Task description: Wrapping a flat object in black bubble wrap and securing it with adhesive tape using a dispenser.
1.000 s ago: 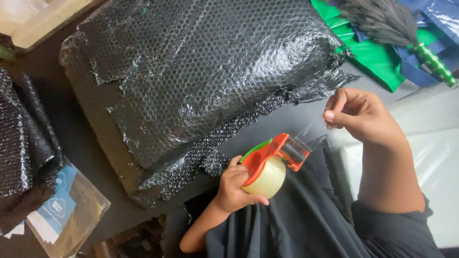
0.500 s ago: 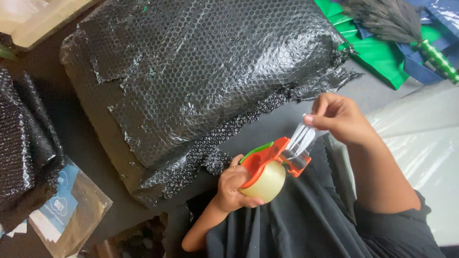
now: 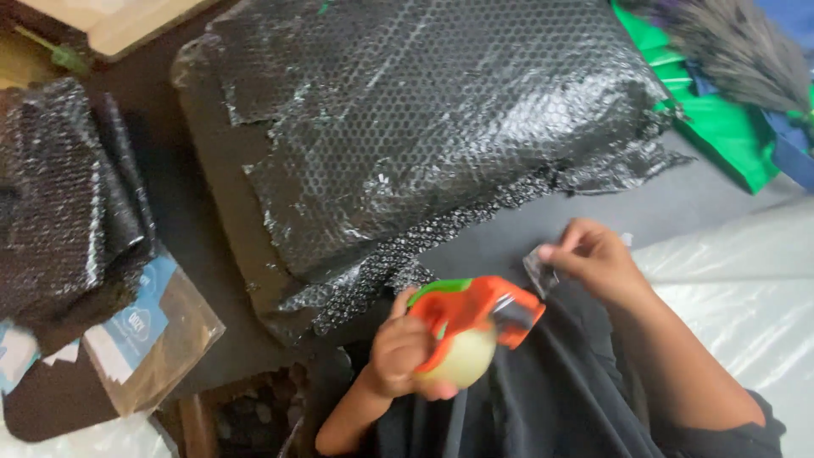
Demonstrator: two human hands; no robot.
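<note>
Right hand (image 3: 593, 259) has dropped closer to the tape dispenser (image 3: 471, 326) since half a second ago, pinching the clear tape end (image 3: 540, 270); left hand (image 3: 403, 356) grips the dispenser just below the black bubble-wrapped parcel (image 3: 441, 127). Looks like pulling-a-strip stage; next it'd need carrying to that loose flap.

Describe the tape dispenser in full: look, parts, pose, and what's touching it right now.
The tape dispenser is a hand-held one with an orange plastic body, a green strip along its top edge and a pale yellowish roll of tape seated underneath. Its darker, blurred cutter end points toward the right hand, which pinches a clear tape end just beyond it. The left hand grips the handle and roll. It sits above dark fabric, near the black bubble-wrapped package.
</note>
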